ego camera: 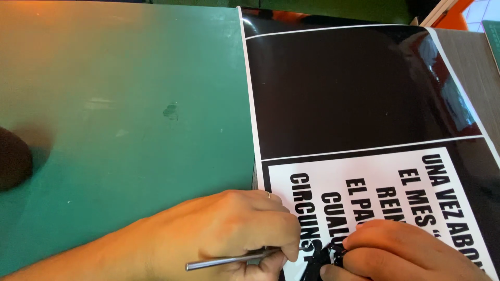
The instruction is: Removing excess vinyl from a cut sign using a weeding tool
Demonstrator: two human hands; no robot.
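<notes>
- Our left hand [234,229] has its grip closed around a thin metal tool [229,259], held like a pen with the tip toward the lettering.
- Our right hand [401,250] pinches a small scrap of black vinyl [328,255] between the fingertips, lifting it off the sheet.
- The glossy black vinyl sheet [354,88] lies on the right part of the green counter [120,104], its near end under both hands.
- We judge the weeding only partly done: the white panel [385,166] shows bold black letters already cleared, while the large upper field is untouched.
- A dark rounded object [13,158] sits at the counter's left edge, well apart.
</notes>
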